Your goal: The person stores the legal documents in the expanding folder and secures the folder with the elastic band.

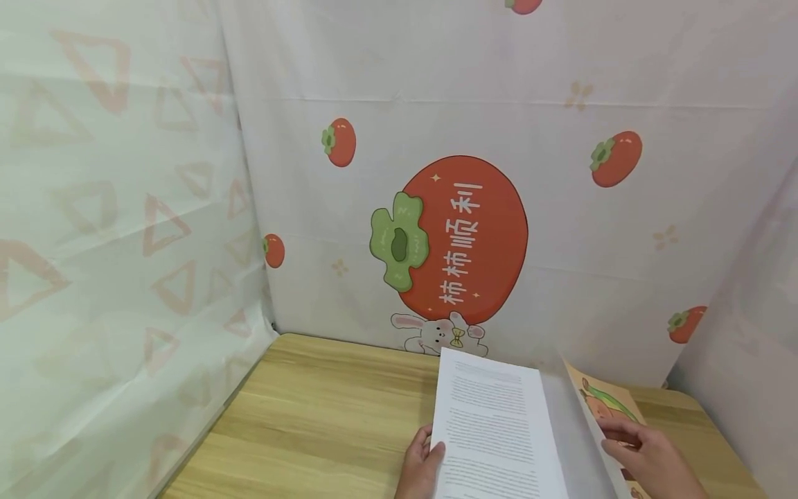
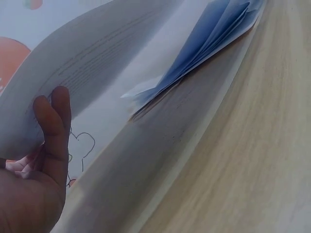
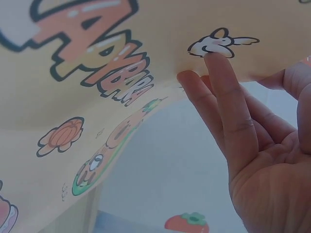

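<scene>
A white sheet of printed paper [image 1: 486,423] stands raised over the right half of the table. My left hand [image 1: 420,466] pinches its left edge, thumb in front and fingers behind. In the left wrist view the paper curves away from the fingers, and several bluish-looking leaves [image 2: 209,43] fan out below it. To the right, my right hand [image 1: 648,454] pinches the edge of an orange cover [image 1: 617,402] with cartoon animals. The right wrist view shows that cover [image 3: 160,63] bearing large letters, with fingertips against it. A pale grey surface [image 1: 576,416] shows between paper and cover.
The wood-grain table [image 1: 324,409] extends to the left of the paper. Behind it hangs a white cloth backdrop [image 1: 312,201] printed with persimmons and a rabbit. Another cloth with triangles [image 1: 125,208] closes off the left side, and pale cloth [image 1: 748,346] the right.
</scene>
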The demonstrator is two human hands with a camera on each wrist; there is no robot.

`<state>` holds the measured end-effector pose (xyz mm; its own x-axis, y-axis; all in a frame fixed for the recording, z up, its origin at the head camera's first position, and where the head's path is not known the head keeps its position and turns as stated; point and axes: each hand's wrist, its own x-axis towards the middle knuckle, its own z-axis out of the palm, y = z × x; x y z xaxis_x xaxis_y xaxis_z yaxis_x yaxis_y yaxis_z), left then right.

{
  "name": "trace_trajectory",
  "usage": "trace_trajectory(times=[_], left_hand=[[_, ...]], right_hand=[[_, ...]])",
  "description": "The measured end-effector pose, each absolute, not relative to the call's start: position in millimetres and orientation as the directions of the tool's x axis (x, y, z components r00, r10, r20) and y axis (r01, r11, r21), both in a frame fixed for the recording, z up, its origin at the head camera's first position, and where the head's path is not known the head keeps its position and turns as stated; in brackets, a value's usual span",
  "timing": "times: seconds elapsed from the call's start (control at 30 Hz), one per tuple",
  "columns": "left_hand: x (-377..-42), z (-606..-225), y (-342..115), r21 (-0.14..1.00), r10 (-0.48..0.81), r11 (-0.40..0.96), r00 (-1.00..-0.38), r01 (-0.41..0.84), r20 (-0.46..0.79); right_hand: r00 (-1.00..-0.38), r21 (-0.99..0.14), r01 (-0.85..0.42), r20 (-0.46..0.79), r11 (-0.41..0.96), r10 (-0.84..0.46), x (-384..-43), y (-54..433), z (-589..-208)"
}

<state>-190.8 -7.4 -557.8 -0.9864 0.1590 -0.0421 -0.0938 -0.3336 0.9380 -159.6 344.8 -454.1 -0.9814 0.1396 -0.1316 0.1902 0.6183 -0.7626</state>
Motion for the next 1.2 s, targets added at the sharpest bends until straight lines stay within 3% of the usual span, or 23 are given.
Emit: trace_trajectory(times=[0.67, 1.2], left_hand=[[-196, -542, -20, 0.945, 0.14, -0.322, -0.99, -0.049, -0.003], [-191, -552, 12, 0.937, 0.15, -0.342, -0.988, -0.077, -0.026]], right_hand=[[-0.983, -0.774, 0.177, -0.112, 0.608, 0.144, -160, 344, -455], [-0.981, -0.773, 0.19, -0.119, 0.605, 0.156, -160, 345, -460]])
